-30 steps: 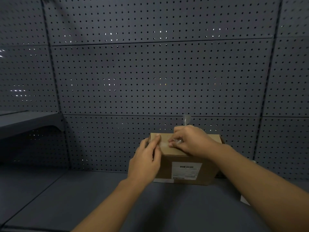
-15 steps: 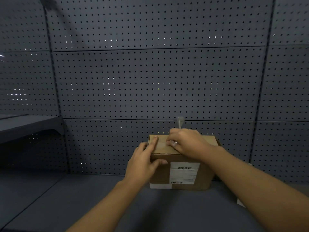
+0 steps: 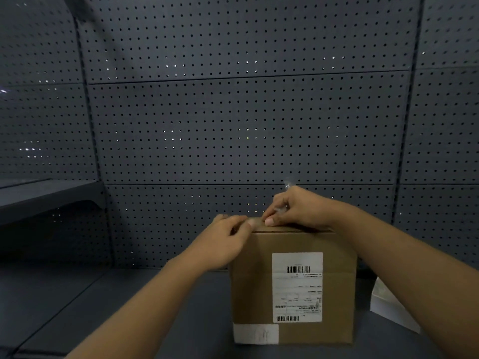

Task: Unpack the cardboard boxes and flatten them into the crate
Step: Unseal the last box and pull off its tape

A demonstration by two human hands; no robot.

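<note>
Head view: upright cardboard box, label face toward camera, is pressed by left hand; tape strip is pinched by right hand.

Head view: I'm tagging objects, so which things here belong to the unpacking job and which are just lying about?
Job:
box, closed
tape strip, pinched by right hand
left hand, steadying the box's top corner

Lying about:
white sheet right of the box
side shelf
pegboard
</note>
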